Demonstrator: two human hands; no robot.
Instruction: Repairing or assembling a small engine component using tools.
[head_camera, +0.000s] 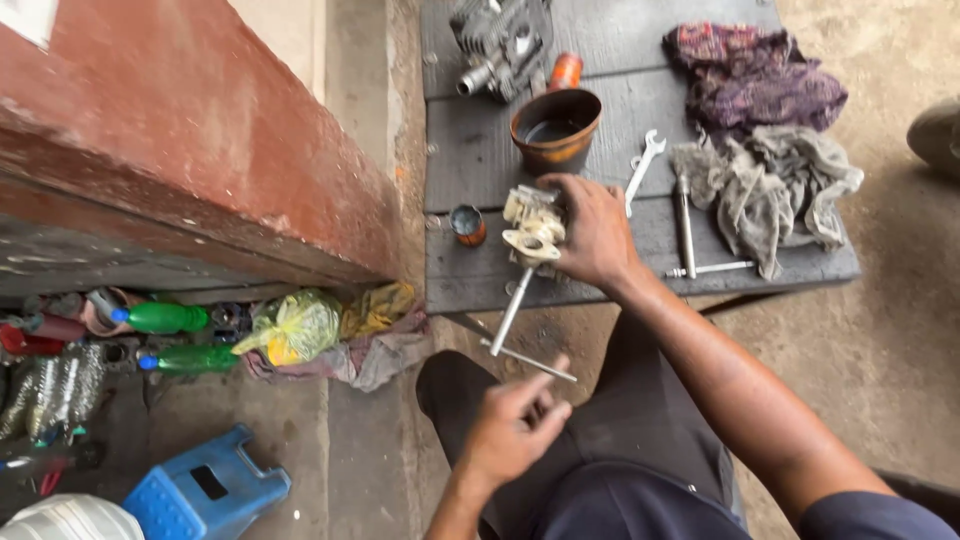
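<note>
Head view: your right hand (592, 232) grips the pale carburetor body (533, 226), fingers wrapped over its far side, holding it just above the dark wooden table (600, 60) edge. Your left hand (515, 425) has fingers curled together, pinching a thin metal rod (528, 360). A long tool shaft (512, 310) hangs below your right fingers; a loose grip could let it slide out.
</note>
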